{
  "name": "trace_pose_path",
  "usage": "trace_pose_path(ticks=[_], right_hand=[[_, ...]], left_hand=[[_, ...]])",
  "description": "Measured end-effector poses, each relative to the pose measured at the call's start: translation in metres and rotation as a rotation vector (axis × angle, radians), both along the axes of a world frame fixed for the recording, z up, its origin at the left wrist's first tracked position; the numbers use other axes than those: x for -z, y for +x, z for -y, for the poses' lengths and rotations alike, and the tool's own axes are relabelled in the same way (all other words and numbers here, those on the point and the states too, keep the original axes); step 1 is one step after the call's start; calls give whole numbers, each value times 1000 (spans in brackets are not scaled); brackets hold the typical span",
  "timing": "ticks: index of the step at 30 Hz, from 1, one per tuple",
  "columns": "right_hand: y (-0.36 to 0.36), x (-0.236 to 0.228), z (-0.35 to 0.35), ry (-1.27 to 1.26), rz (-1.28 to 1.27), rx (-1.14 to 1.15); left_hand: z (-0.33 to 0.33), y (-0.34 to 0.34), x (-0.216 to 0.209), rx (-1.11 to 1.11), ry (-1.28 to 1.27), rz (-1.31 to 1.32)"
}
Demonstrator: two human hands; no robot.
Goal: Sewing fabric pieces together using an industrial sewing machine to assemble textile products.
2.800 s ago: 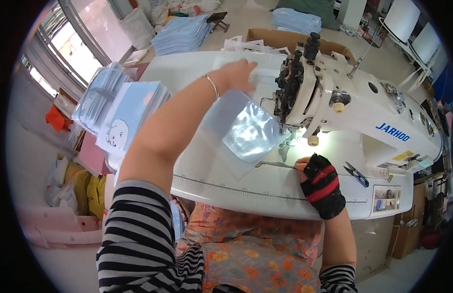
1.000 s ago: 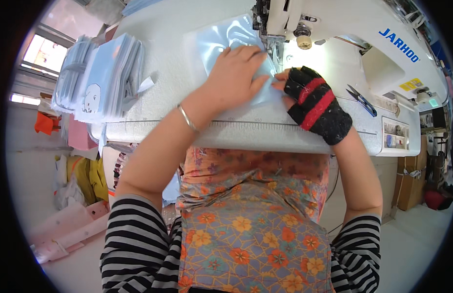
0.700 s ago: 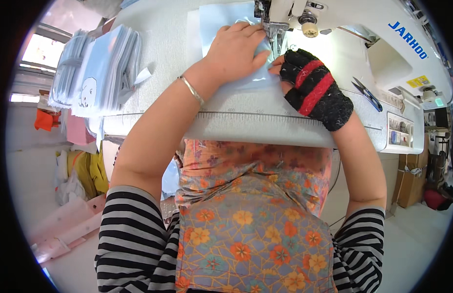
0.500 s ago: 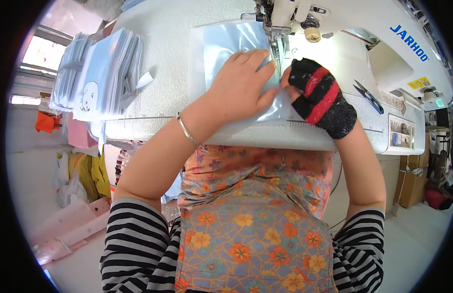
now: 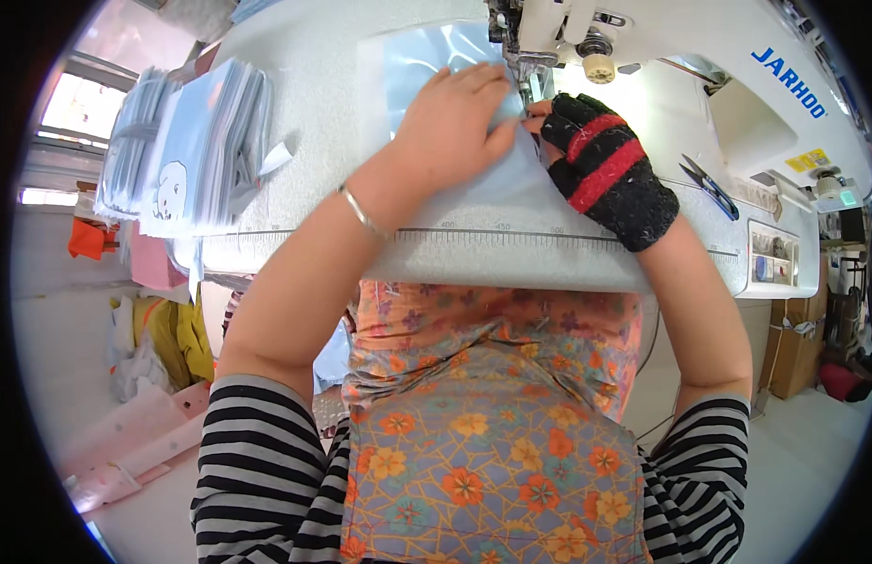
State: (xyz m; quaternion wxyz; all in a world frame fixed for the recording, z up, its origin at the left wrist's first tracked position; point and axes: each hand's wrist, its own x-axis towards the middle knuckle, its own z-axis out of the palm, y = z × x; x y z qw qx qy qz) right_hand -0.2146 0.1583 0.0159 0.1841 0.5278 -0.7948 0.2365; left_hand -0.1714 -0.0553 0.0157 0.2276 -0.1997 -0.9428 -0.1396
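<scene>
A glossy light-blue plastic piece [image 5: 412,66] with a clear margin lies on the sewing table, its right edge beside the presser foot of a white sewing machine [image 5: 661,38]. My bare left hand [image 5: 452,127] rests flat on it, fingers stretched toward the far side and thumb apart. My right hand [image 5: 610,174] wears a black fingerless glove with red stripes. Its fingertips are pinched together at the plastic's right edge, just in front of the foot. The glove and fingers partly hide that edge.
Stacked blue-and-white printed pieces [image 5: 206,141] stand at the left of the table. Thread snips [image 5: 710,188] lie right of my gloved hand. A ruler strip [image 5: 417,235] runs along the front edge. A small parts tray [image 5: 772,258] is set into the right corner.
The plastic piece has slid away from me past the presser foot. Both hands have moved with it, slightly to the left and farther off, baring more of the ruler strip.
</scene>
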Motion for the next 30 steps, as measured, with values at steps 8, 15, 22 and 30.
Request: trace_pose_path(ticks=[8,15,22,30], right_hand=[[-2,1,3,-35,-7,50],[5,-1,-3,-44,48,-11],[6,-2,0,38,-28,28],[-10,10,-1,63,-105,109]], left_hand=[[-1,-12,0,0,7,34],[-21,37,-11,30,-9,9],[1,17,-8,71,-31,18],[-10,-6,0,-17,1,-12]])
